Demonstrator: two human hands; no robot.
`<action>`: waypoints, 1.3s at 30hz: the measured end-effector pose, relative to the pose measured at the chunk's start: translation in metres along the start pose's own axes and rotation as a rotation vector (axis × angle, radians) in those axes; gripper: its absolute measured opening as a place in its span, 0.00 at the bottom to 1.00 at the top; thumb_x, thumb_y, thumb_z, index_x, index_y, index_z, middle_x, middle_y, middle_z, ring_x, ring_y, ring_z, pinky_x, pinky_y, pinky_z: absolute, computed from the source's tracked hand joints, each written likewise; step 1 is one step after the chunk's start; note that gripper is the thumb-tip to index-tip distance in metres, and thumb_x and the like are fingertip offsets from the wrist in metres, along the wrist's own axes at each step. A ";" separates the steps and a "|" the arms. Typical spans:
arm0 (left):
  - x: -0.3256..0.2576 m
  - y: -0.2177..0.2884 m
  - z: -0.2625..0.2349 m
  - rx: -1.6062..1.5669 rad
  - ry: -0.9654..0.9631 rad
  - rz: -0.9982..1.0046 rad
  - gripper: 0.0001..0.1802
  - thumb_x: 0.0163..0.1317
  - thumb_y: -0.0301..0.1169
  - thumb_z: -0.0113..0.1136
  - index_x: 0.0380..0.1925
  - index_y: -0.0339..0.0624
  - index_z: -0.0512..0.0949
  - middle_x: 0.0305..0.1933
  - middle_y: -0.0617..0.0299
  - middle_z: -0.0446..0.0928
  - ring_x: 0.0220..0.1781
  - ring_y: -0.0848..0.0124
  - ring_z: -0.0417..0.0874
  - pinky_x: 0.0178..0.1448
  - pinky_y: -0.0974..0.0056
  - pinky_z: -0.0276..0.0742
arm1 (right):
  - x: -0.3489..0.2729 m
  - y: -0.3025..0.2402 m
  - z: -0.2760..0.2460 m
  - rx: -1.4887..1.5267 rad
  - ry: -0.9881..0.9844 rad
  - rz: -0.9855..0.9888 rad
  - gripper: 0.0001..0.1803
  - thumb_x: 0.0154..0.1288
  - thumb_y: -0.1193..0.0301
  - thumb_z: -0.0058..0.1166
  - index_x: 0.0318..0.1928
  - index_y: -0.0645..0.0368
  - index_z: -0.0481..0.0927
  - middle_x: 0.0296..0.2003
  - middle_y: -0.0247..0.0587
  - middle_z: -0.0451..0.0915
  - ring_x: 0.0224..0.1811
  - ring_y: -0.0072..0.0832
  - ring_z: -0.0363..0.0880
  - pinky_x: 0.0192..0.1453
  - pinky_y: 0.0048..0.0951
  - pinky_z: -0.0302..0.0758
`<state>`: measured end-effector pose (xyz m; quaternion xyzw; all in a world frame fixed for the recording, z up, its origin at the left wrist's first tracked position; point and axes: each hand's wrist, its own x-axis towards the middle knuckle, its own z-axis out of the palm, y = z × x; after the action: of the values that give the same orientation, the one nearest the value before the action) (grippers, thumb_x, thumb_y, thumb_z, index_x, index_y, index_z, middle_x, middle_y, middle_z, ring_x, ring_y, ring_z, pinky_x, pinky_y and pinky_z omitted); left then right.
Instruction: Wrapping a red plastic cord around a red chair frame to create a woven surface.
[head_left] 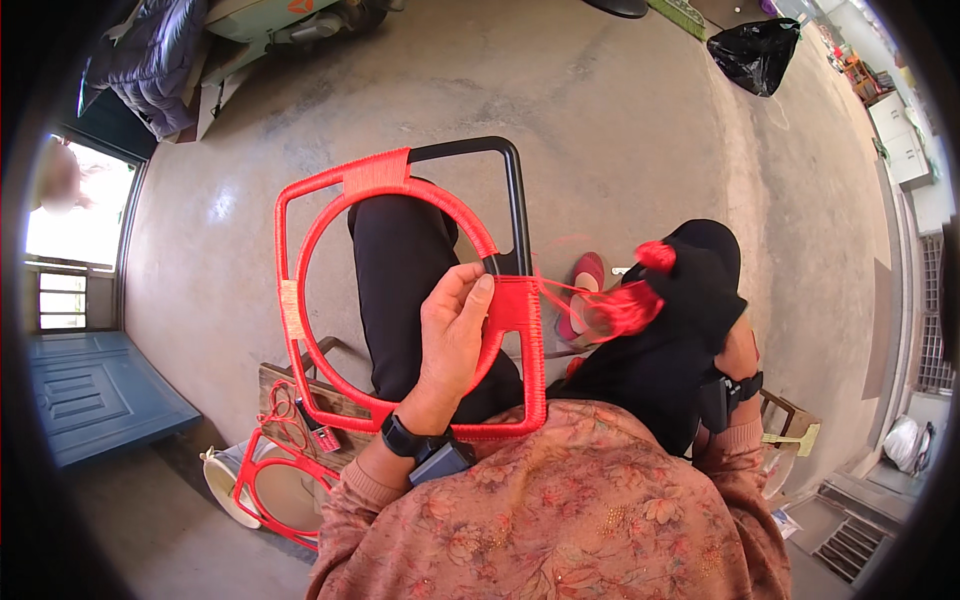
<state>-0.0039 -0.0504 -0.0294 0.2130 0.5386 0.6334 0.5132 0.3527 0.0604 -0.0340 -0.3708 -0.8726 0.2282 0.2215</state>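
Note:
A square metal frame point(537, 370) with an inner ring lies across my left thigh. Red cord wraps most of it; bare black tube point(518, 200) shows at the top right corner. My left hand point(457, 318) is closed on the frame's right side, thumb and fingers pinching at the edge of the red wrapping. From there, loose red strands stretch right to a blurred bundle of red cord point(628, 310) above my right thigh. Another red clump point(656, 256) shows by my right knee. My right hand point(738, 350) is beside my right thigh, its fingers hidden.
At lower left, a second red-wrapped frame point(285, 490) leans by a pale bucket point(225, 485), beside a wooden board point(285, 385). A blue door point(100, 395) stands at left. A vehicle point(270, 35) and a black plastic bag point(752, 55) are at the far side.

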 end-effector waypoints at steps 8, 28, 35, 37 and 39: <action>0.007 -0.004 -0.002 -0.302 -0.116 -0.137 0.11 0.70 0.30 0.49 0.46 0.36 0.75 0.40 0.64 0.80 0.39 0.78 0.79 0.46 0.72 0.75 | 0.025 0.094 -0.035 0.997 0.664 0.602 0.13 0.67 0.65 0.49 0.45 0.60 0.74 0.39 0.43 0.78 0.41 0.36 0.79 0.48 0.38 0.77; 0.008 0.010 0.006 -0.363 -0.295 -0.241 0.18 0.73 0.37 0.43 0.47 0.32 0.72 0.45 0.48 0.81 0.48 0.59 0.83 0.56 0.59 0.76 | -0.047 0.190 -0.070 1.413 0.132 0.169 0.10 0.68 0.64 0.46 0.40 0.55 0.76 0.33 0.35 0.77 0.37 0.28 0.76 0.42 0.36 0.72; 0.008 0.009 0.006 -0.339 -0.316 -0.239 0.18 0.73 0.36 0.42 0.48 0.31 0.73 0.45 0.48 0.80 0.48 0.60 0.83 0.56 0.58 0.76 | -0.005 0.020 0.083 0.771 -0.237 -0.060 0.09 0.64 0.72 0.51 0.44 0.58 0.77 0.31 0.32 0.76 0.37 0.25 0.76 0.39 0.30 0.72; 0.006 0.006 0.002 -0.354 -0.309 -0.242 0.17 0.73 0.35 0.42 0.48 0.31 0.73 0.45 0.47 0.80 0.49 0.60 0.83 0.56 0.58 0.76 | 0.001 0.008 0.094 0.581 -0.349 -0.126 0.10 0.62 0.74 0.52 0.44 0.59 0.77 0.30 0.32 0.75 0.37 0.25 0.75 0.38 0.28 0.72; 0.006 0.003 0.002 -0.441 -0.252 -0.221 0.19 0.74 0.36 0.40 0.48 0.29 0.73 0.46 0.47 0.80 0.50 0.59 0.82 0.57 0.58 0.76 | 0.073 -0.062 0.095 0.414 -0.339 -0.125 0.18 0.62 0.78 0.51 0.54 0.62 0.74 0.33 0.34 0.77 0.41 0.26 0.77 0.44 0.26 0.73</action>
<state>-0.0061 -0.0437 -0.0279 0.1132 0.3396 0.6442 0.6759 0.2203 0.0543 -0.0589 -0.2197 -0.8530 0.4465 0.1572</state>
